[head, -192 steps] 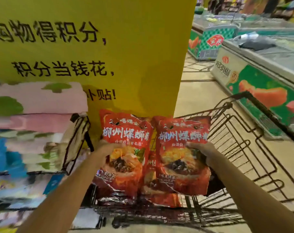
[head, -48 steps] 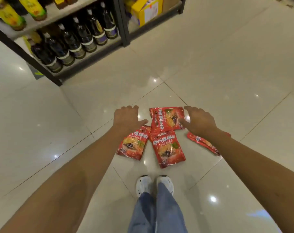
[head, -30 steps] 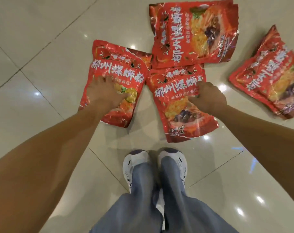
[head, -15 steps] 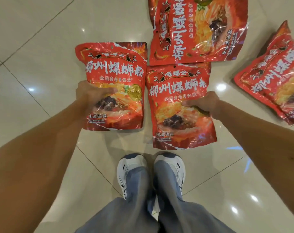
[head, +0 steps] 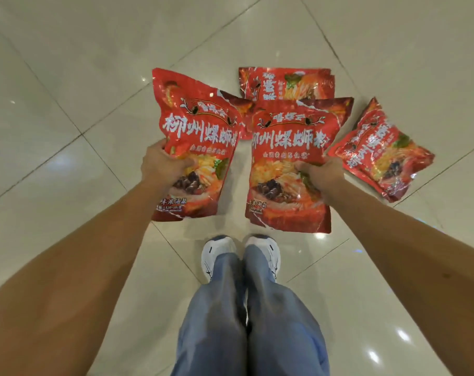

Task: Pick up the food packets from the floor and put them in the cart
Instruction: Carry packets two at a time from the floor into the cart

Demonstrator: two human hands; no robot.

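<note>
Slippage is the risk: left hand (head: pixel 164 165) and right hand (head: pixel 318 173) each pinch one glossy red foil food packet (head: pixel 200 147) (head: pixel 290 169) by a side edge, seemingly clear of the tiled floor (head: pixel 67 104), where two more packets (head: pixel 284 84) (head: pixel 379 151) lie.

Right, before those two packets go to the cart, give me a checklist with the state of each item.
1. Left hand grips the left packet at its edge: ok.
2. Right hand grips the right packet at its edge: ok.
3. Both held packets look lifted off the floor: ok.
4. Floor cleared of packets: not ok; the far packet and the side packet lie there.
5. Cart within reach: cannot tell, none in view.
6. Shoes clear of the lying packets: ok.
</note>
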